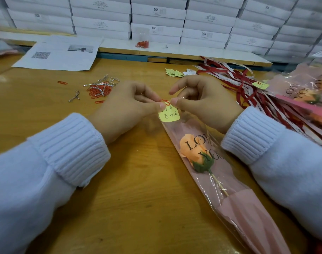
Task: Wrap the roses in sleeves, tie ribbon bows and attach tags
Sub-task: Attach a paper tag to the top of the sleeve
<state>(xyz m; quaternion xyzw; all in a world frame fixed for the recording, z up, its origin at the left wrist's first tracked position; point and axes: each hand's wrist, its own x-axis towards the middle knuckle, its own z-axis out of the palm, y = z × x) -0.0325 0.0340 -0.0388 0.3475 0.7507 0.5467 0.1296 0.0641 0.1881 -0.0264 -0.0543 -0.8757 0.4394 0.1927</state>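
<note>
From the head camera, a peach rose (pixel 193 147) lies inside a clear and pink sleeve (pixel 235 198) slanting across the wooden worktop (pixel 138 180), its open mouth towards the far side and its stem end near the person. At that mouth sits a small yellow tag (pixel 169 114) with handwriting, topped by a red paper clip (pixel 165 102). The film looks thin, slick and crinkly, the tag is light paper, and the wire clip is small and springy. So the best hold is probably right at the sleeve's top edge, pinching film and tag together while the clip slides on. Gripping over the bloom would likely crush it. Both hands meet at that spot. The left hand (pixel 127 105) pinches the tag's upper corner between thumb and forefinger, its wrist resting on the worktop. The right hand (pixel 202 101) seems to pinch the clip's other end with its thumb and a curled finger, forefinger raised, the forearm crossing above the sleeve. Loose clips (pixel 99 89) lie further left, and ribbons (pixel 235 77) and spare tags (pixel 174 72) further right.
</note>
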